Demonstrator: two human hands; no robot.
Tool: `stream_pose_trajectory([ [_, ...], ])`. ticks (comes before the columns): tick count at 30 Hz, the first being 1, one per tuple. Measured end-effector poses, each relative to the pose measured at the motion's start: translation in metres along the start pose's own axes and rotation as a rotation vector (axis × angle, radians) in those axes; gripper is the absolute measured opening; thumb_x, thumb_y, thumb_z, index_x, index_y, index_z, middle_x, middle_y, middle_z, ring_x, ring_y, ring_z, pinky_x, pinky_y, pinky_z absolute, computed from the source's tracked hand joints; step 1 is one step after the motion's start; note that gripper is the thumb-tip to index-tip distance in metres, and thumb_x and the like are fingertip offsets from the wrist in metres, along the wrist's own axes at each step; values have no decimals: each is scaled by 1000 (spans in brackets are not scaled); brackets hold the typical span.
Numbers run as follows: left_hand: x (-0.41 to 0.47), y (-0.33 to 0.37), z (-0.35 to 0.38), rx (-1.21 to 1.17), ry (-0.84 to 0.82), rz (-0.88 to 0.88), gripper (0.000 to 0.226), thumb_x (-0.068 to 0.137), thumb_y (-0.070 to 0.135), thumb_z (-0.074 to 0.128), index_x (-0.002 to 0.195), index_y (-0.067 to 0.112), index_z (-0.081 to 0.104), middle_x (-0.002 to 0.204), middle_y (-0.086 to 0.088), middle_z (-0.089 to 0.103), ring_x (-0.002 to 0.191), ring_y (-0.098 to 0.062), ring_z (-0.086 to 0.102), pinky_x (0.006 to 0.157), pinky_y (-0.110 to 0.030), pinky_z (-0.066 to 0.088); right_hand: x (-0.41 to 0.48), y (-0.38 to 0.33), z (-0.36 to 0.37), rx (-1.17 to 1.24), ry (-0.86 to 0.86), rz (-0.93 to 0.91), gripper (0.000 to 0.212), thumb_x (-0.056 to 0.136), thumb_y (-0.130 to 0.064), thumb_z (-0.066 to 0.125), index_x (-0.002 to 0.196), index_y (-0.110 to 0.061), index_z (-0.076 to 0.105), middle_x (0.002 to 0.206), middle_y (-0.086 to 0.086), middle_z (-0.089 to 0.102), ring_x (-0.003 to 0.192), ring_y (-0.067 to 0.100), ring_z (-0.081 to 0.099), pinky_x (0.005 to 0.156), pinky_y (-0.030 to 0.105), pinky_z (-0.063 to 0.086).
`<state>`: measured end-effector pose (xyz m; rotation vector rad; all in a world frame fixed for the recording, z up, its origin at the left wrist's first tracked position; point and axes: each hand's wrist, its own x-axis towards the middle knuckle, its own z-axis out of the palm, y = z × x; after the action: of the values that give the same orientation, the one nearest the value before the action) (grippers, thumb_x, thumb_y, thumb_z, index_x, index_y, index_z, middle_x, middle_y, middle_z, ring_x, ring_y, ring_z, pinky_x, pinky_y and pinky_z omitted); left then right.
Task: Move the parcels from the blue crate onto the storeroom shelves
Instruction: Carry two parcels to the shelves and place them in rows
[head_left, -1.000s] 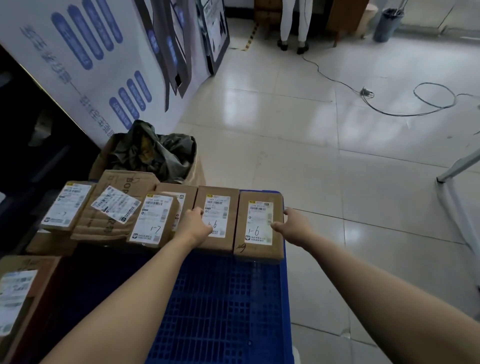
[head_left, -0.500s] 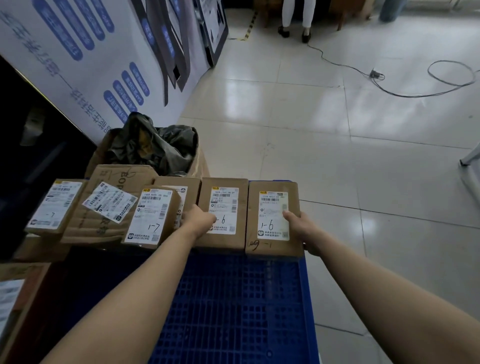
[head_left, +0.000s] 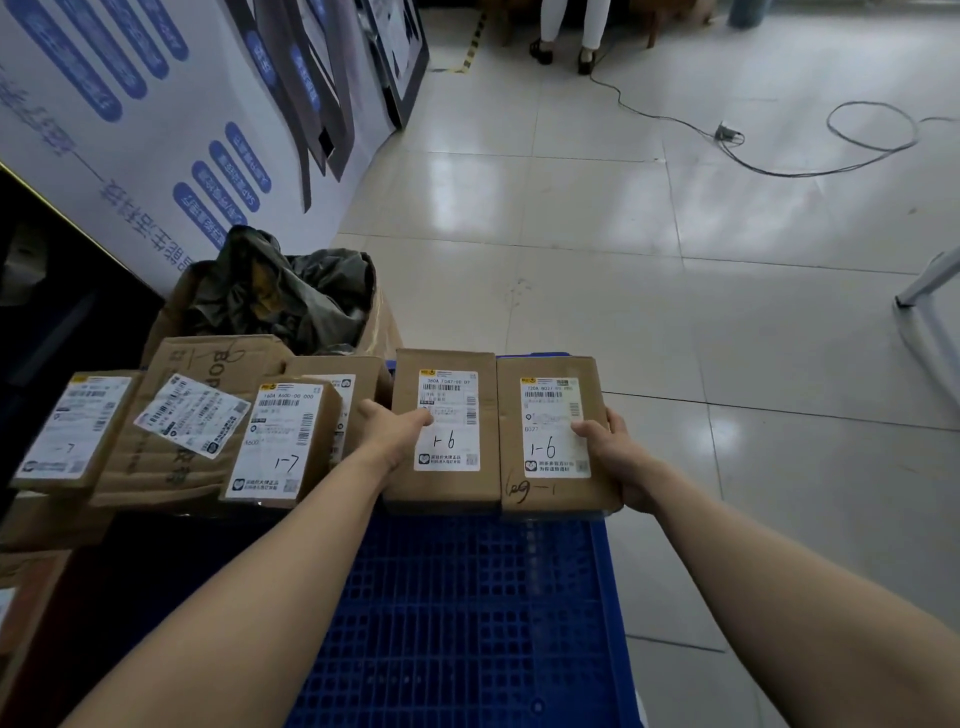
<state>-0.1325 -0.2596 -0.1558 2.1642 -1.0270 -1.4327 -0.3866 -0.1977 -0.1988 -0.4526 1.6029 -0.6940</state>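
Edges give your best hold (stiff, likely light card). Your left hand (head_left: 395, 434) clamps one brown cardboard parcel (head_left: 447, 499), your right hand (head_left: 621, 460) the neighbouring parcel (head_left: 545, 364).

Glossy pale floor tiles (head_left: 649, 322) fill the centre and right of the frame, mirroring soft patches of light. A white wall banner (head_left: 119, 156) with blue labels runs along the upper left, with a dark recess (head_left: 47, 312) below it. A grey cable (head_left: 779, 174) loops across the upper right, and a white metal leg (head_left: 927, 283) stands at the right edge
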Motion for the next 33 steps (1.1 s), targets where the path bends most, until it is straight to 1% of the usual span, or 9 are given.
stream_pose_trajectory([
  [6, -7, -3, 5, -122, -46, -48, 78, 85, 27, 67, 140, 8, 15, 98, -14, 60, 88, -28, 63, 76, -44, 56, -8, 6, -18, 49, -41, -6, 71, 95, -32, 57, 148, -33, 11, 109, 11, 62, 94, 30, 66, 80, 44, 56],
  [10, -21, 21, 2, -179, -76, 10, 63, 86, 24, 66, 134, 5, 29, 107, -18, 65, 87, -29, 68, 74, -41, 58, -23, -9, -21, 121, -24, -89, 72, 92, -30, 59, 148, -31, 14, 112, 13, 63, 96, 32, 67, 86, 49, 56],
  [14, -41, 58, -24, -230, -165, 83, 49, 78, 23, 68, 123, 7, 56, 95, -14, 73, 80, -28, 72, 69, -41, 59, -55, -48, -27, 177, -43, -185, 71, 93, -28, 59, 148, -33, 15, 110, 12, 66, 93, 32, 69, 77, 45, 58],
  [16, -56, 81, -45, -259, -191, 136, 66, 66, 25, 74, 125, 7, 54, 94, -15, 73, 79, -29, 72, 62, -39, 59, -80, -73, -28, 197, -58, -232, 68, 93, -27, 58, 147, -34, 17, 113, 13, 65, 93, 32, 70, 73, 44, 59],
  [19, -88, 113, -79, -315, -251, 213, 94, 50, 28, 81, 134, 10, 44, 100, -17, 72, 84, -33, 72, 69, -49, 59, -124, -109, -28, 222, -67, -319, 61, 94, -23, 58, 143, -32, 24, 114, 13, 65, 91, 31, 70, 66, 41, 61],
  [24, -166, 160, -138, -391, -318, 306, 71, 71, 20, 77, 129, 14, 34, 105, -20, 69, 90, -37, 70, 67, -49, 58, -199, -161, -21, 261, -139, -409, 50, 94, -24, 57, 139, -27, 34, 117, 18, 66, 94, 33, 71, 70, 46, 61],
  [26, -191, 172, -163, -415, -346, 321, 73, 68, 20, 75, 132, 12, 41, 108, -20, 70, 90, -37, 70, 66, -47, 58, -225, -180, -17, 250, -190, -423, 49, 93, -28, 57, 139, -21, 41, 117, 18, 68, 97, 34, 70, 68, 44, 61],
  [30, -242, 186, -207, -491, -324, 453, 23, 86, 17, 54, 106, 15, 66, 101, -13, 73, 87, -29, 70, 81, -46, 57, -270, -218, -3, 208, -305, -499, 47, 94, -30, 54, 138, -17, 47, 115, 14, 70, 95, 31, 71, 64, 39, 59],
  [33, -278, 186, -237, -550, -203, 558, 23, 86, 20, 55, 104, 14, 68, 107, -17, 71, 86, -30, 70, 81, -47, 57, -300, -247, 13, 176, -413, -550, 42, 96, -29, 50, 137, -17, 48, 109, 11, 72, 88, 27, 73, 60, 37, 59],
])
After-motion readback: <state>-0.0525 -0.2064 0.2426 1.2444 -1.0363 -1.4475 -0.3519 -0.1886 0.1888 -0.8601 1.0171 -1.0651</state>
